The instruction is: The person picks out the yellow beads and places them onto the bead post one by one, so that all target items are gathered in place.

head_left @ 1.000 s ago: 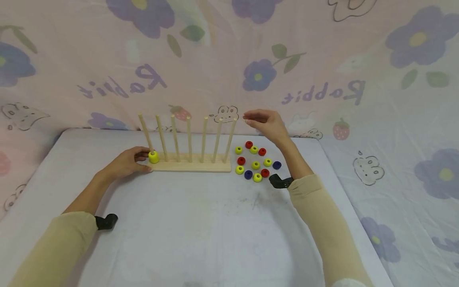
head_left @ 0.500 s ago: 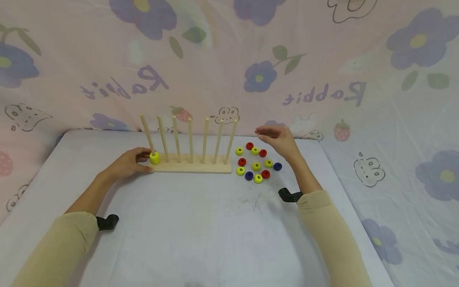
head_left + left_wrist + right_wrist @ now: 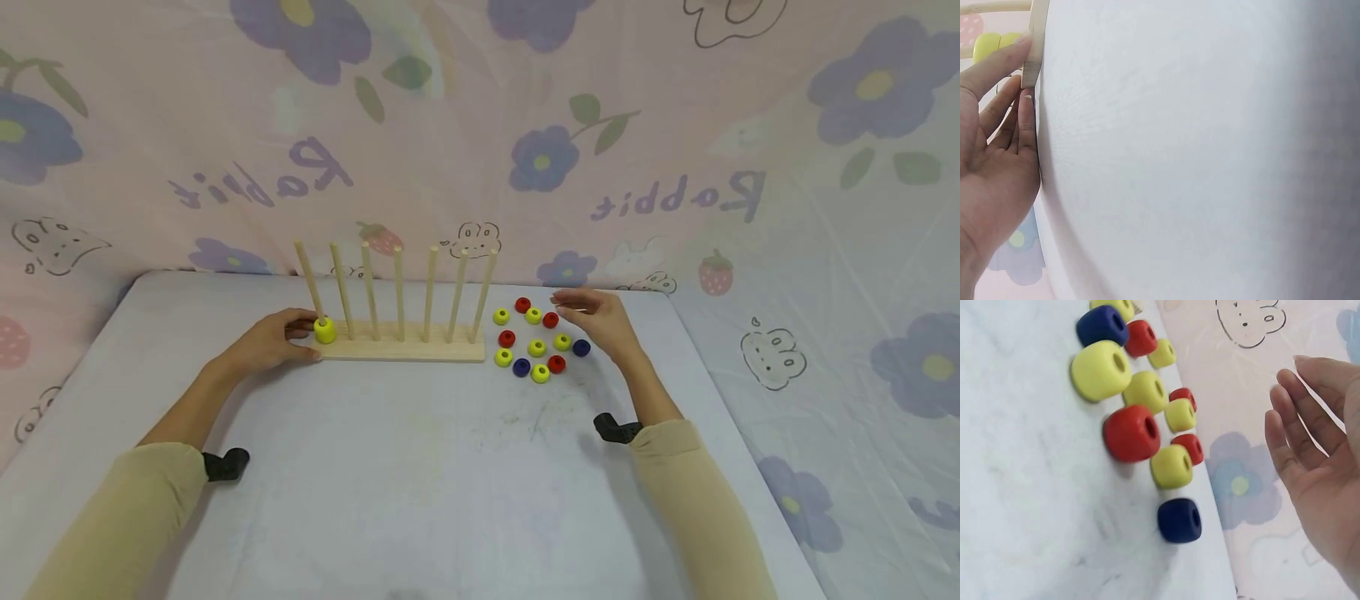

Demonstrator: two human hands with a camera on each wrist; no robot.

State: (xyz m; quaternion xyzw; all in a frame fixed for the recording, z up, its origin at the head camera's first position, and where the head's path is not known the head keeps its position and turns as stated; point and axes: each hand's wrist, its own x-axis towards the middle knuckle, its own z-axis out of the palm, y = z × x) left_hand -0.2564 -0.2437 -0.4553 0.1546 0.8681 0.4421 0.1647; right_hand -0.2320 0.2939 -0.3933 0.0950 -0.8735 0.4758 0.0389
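Observation:
A pale wooden peg rack (image 3: 405, 350) stands at the back of the table, with several upright pegs in a row. Yellow beads (image 3: 325, 331) sit at the foot of its leftmost peg; the left wrist view shows two of them (image 3: 997, 47) stacked. My left hand (image 3: 262, 342) grips the left end of the base, thumb at the front edge and fingers round the end. My right hand (image 3: 600, 321) hovers beside loose beads, fingers gently bent and nothing between them. Nearest below it are a red bead (image 3: 551, 320) and a dark blue bead (image 3: 581, 348).
Loose red, yellow and dark blue beads lie scattered right of the rack, among them a yellow bead (image 3: 1100, 370) and a red bead (image 3: 1131, 433). A white cloth covers the table (image 3: 420, 483). Behind it hangs a printed curtain (image 3: 442, 125) with flowers and rabbits.
My right hand has moved right and down, away from the top of the rightmost peg to the far right side of the loose beads. My left hand keeps its place on the rack.

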